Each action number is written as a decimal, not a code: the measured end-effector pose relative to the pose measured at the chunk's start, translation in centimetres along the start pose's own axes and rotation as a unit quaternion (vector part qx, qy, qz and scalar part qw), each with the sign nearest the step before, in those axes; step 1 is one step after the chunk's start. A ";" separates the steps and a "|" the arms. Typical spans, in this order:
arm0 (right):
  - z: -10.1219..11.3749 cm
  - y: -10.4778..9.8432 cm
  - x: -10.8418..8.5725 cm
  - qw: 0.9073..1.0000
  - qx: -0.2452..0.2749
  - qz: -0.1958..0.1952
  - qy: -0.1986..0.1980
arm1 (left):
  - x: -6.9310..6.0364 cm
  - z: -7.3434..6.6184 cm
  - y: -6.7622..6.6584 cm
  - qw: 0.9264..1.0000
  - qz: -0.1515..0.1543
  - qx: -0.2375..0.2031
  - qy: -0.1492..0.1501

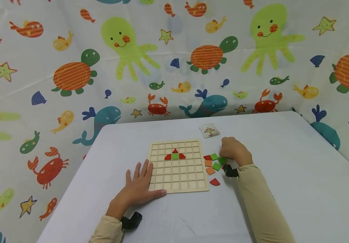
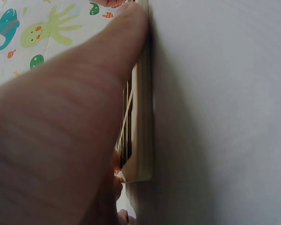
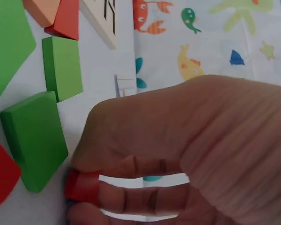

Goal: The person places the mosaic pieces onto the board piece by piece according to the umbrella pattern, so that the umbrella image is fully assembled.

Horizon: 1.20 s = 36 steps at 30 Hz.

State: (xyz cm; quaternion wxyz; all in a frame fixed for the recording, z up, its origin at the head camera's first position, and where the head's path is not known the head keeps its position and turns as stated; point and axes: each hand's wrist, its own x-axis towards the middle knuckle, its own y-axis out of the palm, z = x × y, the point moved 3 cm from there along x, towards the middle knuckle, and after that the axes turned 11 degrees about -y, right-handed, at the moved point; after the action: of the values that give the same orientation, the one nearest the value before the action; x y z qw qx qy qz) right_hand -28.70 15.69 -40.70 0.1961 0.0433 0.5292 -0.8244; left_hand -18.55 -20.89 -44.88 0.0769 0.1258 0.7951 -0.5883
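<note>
A pale wooden grid board [image 1: 177, 175] lies on the table. My left hand [image 1: 138, 189] rests at its lower left corner, fingers spread along the left side and thumb on the front edge. On the board a green square [image 1: 175, 156] has a red triangle [image 1: 175, 151] above it and a red curved piece [image 1: 168, 157] on either side. Right of the board, my right hand [image 1: 236, 152] is over the loose pieces. In the right wrist view its thumb and fingers pinch a small red block [image 3: 85, 186] at the table surface; its full shape is hidden.
Loose green pieces [image 1: 216, 166], orange squares [image 1: 210, 170] and a red quarter-round piece [image 1: 215, 182] lie right of the board. A small pattern card [image 1: 209, 130] lies behind them. A printed sea-animal cloth [image 1: 168, 67] hangs behind the white table [image 1: 298, 189].
</note>
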 end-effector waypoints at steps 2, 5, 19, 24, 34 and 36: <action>0.0 -0.1 0.1 1.000 0.011 -0.013 -0.012 | 0.0 0.1 0.2 1.000 -0.001 -0.003 -0.001; 0.0 -0.4 0.3 0.998 0.032 -0.033 -0.040 | -0.1 0.1 0.3 1.000 -0.001 -0.003 -0.001; 6.2 1.5 1.4 0.947 0.153 -0.113 -0.257 | -0.3 0.1 0.1 1.000 0.001 0.003 0.005; 8.5 2.4 1.8 0.933 0.200 -0.084 -0.286 | -0.6 -0.2 0.0 1.000 0.000 -0.001 0.009; 14.7 4.4 3.1 0.919 0.160 -0.069 -0.355 | -0.7 -0.3 0.0 1.000 -0.006 0.012 0.012; 15.7 4.9 3.4 0.918 0.146 -0.066 -0.362 | -0.7 -0.2 -0.1 1.000 -0.005 0.011 0.011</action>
State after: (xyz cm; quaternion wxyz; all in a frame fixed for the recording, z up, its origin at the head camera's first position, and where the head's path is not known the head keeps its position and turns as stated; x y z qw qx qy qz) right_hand -27.87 -0.95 -39.01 0.3107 -0.2649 0.2971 -0.8632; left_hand -17.91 -20.81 -44.58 0.0644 0.1293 0.7902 -0.5956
